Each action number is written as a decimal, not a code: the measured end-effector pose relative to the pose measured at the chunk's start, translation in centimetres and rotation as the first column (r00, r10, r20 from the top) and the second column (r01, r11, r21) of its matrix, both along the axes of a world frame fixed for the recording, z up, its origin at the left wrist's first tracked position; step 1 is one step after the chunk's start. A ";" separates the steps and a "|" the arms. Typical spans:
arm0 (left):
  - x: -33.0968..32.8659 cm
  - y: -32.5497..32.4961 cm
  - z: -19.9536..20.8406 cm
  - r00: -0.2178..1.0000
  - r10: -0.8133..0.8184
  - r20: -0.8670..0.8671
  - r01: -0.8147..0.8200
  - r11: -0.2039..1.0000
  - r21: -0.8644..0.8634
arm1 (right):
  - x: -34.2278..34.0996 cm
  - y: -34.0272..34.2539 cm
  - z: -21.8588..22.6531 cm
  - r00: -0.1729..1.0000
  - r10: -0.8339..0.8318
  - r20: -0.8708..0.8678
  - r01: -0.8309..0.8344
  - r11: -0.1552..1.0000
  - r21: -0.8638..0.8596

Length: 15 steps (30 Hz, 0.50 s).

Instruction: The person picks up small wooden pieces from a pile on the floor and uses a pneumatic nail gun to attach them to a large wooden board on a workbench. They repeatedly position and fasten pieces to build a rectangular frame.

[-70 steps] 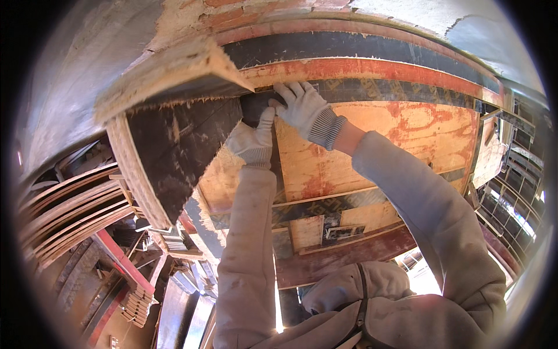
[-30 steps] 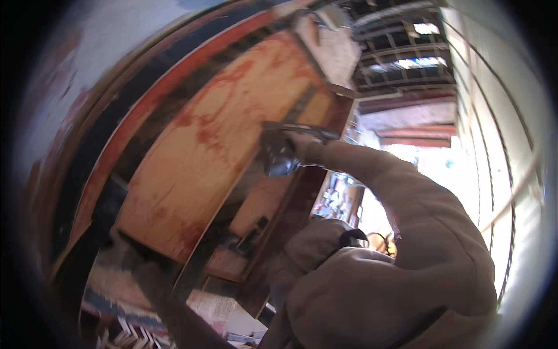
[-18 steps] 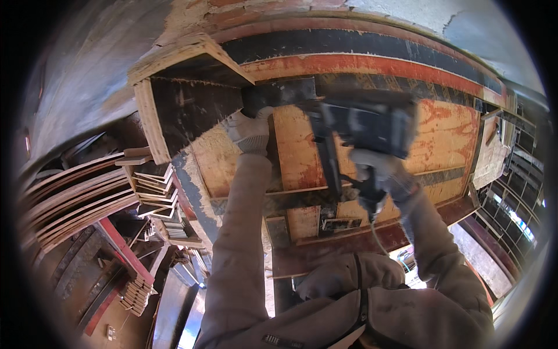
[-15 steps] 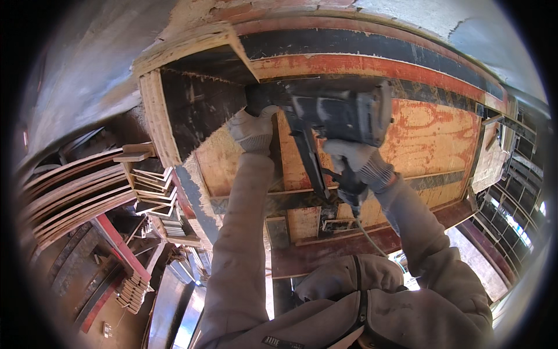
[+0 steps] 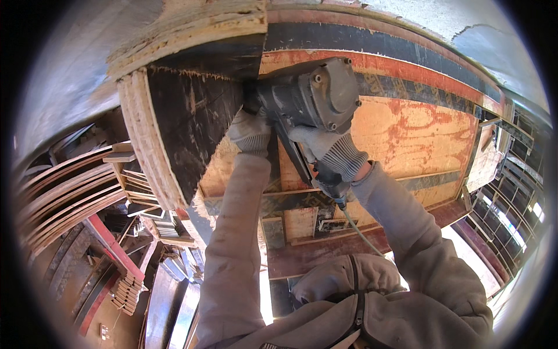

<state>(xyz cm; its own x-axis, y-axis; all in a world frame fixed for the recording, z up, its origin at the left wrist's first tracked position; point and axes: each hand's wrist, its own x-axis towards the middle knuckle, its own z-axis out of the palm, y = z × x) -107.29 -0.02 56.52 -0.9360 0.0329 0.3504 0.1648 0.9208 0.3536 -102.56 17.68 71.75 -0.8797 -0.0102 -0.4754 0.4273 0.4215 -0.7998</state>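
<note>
My right hand (image 5: pixel 334 152), in a pale knit glove, is wrapped round the handle of a black nail gun (image 5: pixel 325 96). The gun lies across the work, its nose against the inner corner of a dark-faced plywood box section (image 5: pixel 197 113). A long magazine (image 5: pixel 295 154) slants down from it, and a thin air hose (image 5: pixel 357 224) runs from the handle's end towards my body. My left hand (image 5: pixel 250 132), gloved too, is up beside the gun's nose at the box section's edge. Its fingers are mostly hidden behind the gun and the board.
Behind the gun spreads a large orange-brown plywood panel (image 5: pixel 412 131) with dark strips. Curved wooden pieces (image 5: pixel 72 180) are stacked at the left, near a red beam (image 5: pixel 116 247). Metal racking (image 5: pixel 517 192) stands at the right. A concrete-grey surface (image 5: pixel 494 46) lies beyond.
The nail gun has swung and shifted left, its rear end now turned towards me. My right hand moved left with it. The box section appears larger and nearer; my left hand stays by the nose.
</note>
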 end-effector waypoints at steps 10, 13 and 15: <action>0.2 1.0 2.2 0.984 0.074 0.160 -0.083 0.995 0.051 | -1.0 1.1 1.9 0.946 -0.011 0.324 0.012 1.000 -0.002; 0.2 1.2 2.8 0.979 0.068 0.192 -0.114 0.964 0.241 | -1.1 1.6 2.7 0.922 -0.030 0.387 0.056 0.997 -0.056; 0.2 1.4 2.8 0.979 0.070 0.191 -0.114 0.967 0.230 | -0.4 2.4 3.4 0.920 -0.055 0.388 0.081 0.995 -0.051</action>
